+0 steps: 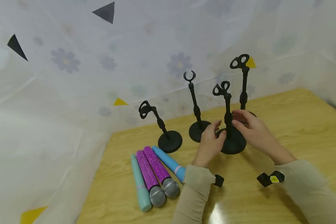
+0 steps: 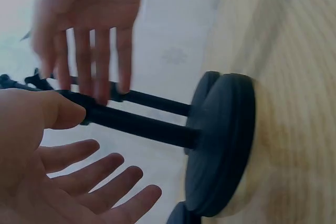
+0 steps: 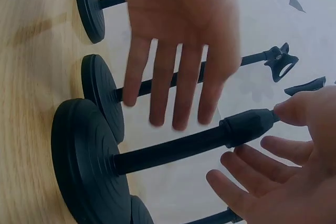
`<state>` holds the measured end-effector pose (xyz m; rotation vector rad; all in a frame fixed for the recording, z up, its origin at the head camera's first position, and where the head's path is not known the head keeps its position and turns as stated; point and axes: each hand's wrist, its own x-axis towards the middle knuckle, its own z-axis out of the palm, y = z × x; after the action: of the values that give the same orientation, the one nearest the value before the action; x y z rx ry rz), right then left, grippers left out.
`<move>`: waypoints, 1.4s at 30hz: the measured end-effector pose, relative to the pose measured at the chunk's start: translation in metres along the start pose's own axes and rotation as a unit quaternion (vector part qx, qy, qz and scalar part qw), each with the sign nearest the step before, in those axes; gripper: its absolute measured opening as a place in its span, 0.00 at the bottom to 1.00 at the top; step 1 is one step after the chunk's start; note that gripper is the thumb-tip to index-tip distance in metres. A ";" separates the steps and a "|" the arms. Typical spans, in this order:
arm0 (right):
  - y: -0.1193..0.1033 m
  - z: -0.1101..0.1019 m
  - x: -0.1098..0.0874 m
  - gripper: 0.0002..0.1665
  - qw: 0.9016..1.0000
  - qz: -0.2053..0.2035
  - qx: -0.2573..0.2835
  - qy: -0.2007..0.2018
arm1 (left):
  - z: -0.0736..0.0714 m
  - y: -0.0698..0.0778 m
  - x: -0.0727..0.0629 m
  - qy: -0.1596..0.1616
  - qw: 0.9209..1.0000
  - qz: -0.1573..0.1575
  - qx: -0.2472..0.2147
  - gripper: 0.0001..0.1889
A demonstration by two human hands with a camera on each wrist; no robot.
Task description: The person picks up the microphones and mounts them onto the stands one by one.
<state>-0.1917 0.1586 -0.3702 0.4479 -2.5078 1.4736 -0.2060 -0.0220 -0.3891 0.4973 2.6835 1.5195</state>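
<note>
A black tabletop microphone stand [image 1: 234, 144] stands upright between the hands, its double-loop clip at the top. My left hand [image 1: 208, 146] is at the left of its pole, fingers spread and loosely extended. On the right side, my right hand [image 1: 254, 132] has relaxed fingers beside the pole's collar. In the right wrist view the right thumb reaches the pole [image 3: 173, 150] just above the collar [image 3: 249, 127]; whether it touches I cannot tell. From the left wrist view, the left thumb [image 2: 68, 109] lies close to the pole, the other fingers held away from it.
Behind stand a taller stand [image 1: 244, 84], one with a C-shaped clip [image 1: 196, 109] and a bent-necked one [image 1: 169, 141]. Left of the hands lie two purple glitter microphones [image 1: 147, 169], a teal microphone [image 1: 140, 183] and a blue one [image 1: 168, 160]. A flower-patterned sheet [image 1: 156, 46] hangs behind the table.
</note>
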 end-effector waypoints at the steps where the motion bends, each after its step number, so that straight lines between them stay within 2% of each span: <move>1: 0.000 0.003 0.001 0.31 1.000 0.005 0.005 -0.005 | 0.003 -0.003 0.000 -0.006 1.000 -0.003 0.009 0.23; 5: 0.001 0.013 0.006 0.31 1.000 0.010 0.013 -0.004 | 0.012 -0.011 0.002 -0.023 0.999 -0.002 0.035 0.21; 9: 0.004 0.016 0.009 0.28 1.000 -0.004 0.003 0.019 | 0.019 -0.013 0.006 -0.030 0.999 0.007 0.042 0.20; 13: 0.006 0.014 0.009 0.26 0.999 -0.013 -0.016 0.035 | 0.019 -0.012 0.009 -0.023 0.998 0.020 0.054 0.17; 21: 0.001 0.011 0.001 0.25 0.999 -0.011 -0.033 0.030 | 0.017 -0.010 0.004 -0.023 0.994 0.043 0.094 0.15; 28: -0.006 0.005 -0.003 0.23 0.999 -0.002 -0.033 -0.018 | 0.013 -0.008 -0.002 -0.024 0.988 0.053 0.145 0.13; 32: -0.008 0.002 -0.004 0.24 0.998 0.004 -0.036 -0.045 | 0.009 -0.007 -0.005 -0.043 0.984 0.057 0.166 0.12; 39: -0.013 -0.002 -0.006 0.14 0.997 -0.019 -0.042 -0.061 | 0.001 0.002 -0.009 -0.090 0.973 0.074 0.200 0.10; 42: -0.015 -0.003 -0.008 0.13 0.996 -0.025 -0.049 -0.066 | -0.001 0.005 -0.011 -0.105 0.968 0.076 0.214 0.09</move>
<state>-0.1787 0.1556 -0.3589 0.6037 -2.6358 1.3368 -0.1945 -0.0241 -0.3861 0.8421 2.8482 0.8374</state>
